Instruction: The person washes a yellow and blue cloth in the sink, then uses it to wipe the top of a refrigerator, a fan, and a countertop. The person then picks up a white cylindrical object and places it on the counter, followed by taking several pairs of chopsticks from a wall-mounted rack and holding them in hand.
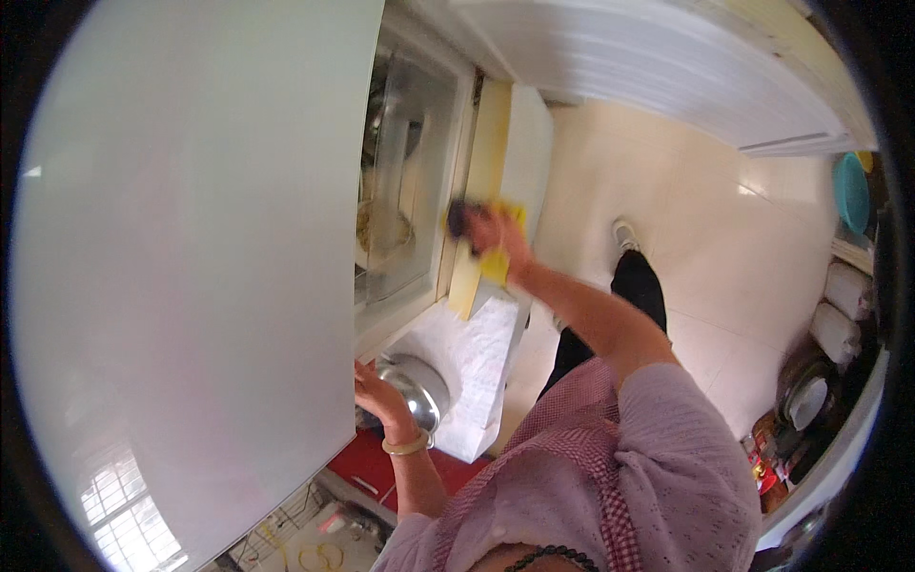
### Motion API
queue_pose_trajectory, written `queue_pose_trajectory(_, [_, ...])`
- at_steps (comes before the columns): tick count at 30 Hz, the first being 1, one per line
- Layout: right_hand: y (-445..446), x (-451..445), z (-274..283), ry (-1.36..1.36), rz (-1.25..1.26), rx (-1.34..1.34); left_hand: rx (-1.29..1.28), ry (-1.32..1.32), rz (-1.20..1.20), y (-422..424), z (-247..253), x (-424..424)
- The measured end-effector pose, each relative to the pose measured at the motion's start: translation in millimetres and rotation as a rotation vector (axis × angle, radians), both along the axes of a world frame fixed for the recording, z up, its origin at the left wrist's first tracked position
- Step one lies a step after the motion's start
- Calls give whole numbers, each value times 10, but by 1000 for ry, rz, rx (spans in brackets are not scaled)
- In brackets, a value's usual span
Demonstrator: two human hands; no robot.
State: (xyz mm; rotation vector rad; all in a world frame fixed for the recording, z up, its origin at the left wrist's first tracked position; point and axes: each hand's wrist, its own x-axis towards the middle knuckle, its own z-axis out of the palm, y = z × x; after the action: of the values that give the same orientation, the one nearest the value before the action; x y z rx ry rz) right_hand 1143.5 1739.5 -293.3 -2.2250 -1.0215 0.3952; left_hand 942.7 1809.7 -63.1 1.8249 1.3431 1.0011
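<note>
My right hand [497, 230], blurred, is closed over a yellow cloth [495, 268]. It presses or hovers by a pale yellow strip [490, 136] beside a glass-fronted frame [422, 164]. A dark object [459, 219] shows at its fingers, too blurred to name. My left hand [382, 395], with a pale bangle at the wrist, is raised at the edge of a large glossy white panel [214, 250]. That edge hides part of its fingers. Just behind it, a shiny metal pot [422, 386] stands on a white covered surface [475, 365].
A white door or panel [643, 64] spans the top. Tiled floor [700, 214] lies to the right. Along the right rim are a teal basin [851, 193], wrapped white packs [835, 332] and stacked dishes [808, 400]. Below left are a red cabinet front [364, 465] and a wire rack [286, 515].
</note>
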Motion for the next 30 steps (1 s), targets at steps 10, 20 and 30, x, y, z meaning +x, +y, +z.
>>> queue_pose_trajectory(10, [-944,393,1222,-25,-390,603,-123,-26,-29,167,-222,-288])
queue_pose_trajectory(20, [-1132,1985,3008,-1112,-332,114,-29,210,-53,172,-202,-106])
queue_pose_trajectory(30, [-2676,2084,2714,-666,-976,-6,335,541,-134,143,-168,-228])
